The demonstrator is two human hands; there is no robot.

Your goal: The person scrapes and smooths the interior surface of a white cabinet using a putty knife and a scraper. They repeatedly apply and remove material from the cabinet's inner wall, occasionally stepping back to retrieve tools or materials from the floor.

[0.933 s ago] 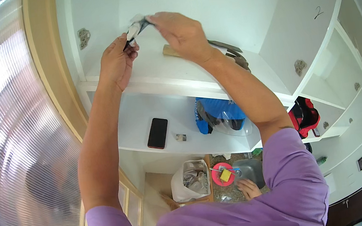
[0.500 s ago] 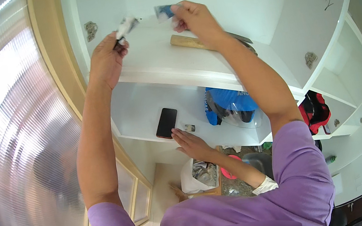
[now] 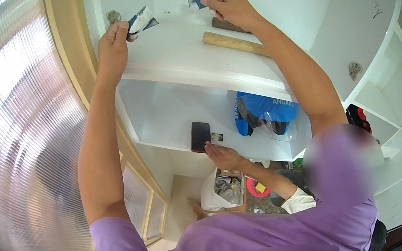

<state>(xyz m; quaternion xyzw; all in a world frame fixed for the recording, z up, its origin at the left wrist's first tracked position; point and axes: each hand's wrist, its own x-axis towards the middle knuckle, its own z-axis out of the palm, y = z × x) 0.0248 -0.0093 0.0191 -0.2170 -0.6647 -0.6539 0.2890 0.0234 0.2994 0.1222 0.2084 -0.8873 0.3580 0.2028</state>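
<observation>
At the upper left, my left hand (image 3: 114,50) is closed around a putty knife (image 3: 142,21) whose flat, dark blade carries a thick smear of white paste. My right hand (image 3: 235,8), to the right of it, pinches a small flat scraper blade (image 3: 195,2), dark blue with some white on it, held up before the back wall of the white cabinet. Both hands are above the upper shelf (image 3: 170,60) and apart from each other. Two wooden handles, one pale (image 3: 235,43) and one brown (image 3: 228,24), lie on that shelf under my right forearm.
On the lower shelf, another person's hand (image 3: 226,157) touches a black phone (image 3: 200,135) beside a small card-like piece (image 3: 217,137). A blue helmet (image 3: 269,110) with a clear visor sits right of them. Below stands a white sack (image 3: 211,196); a ribbed glass door (image 3: 23,152) is at left.
The view has shifted slightly. My left hand has turned the putty knife, so its paste-covered blade shows more clearly. My right hand still holds its blade. The other person's hand stays at the phone.
</observation>
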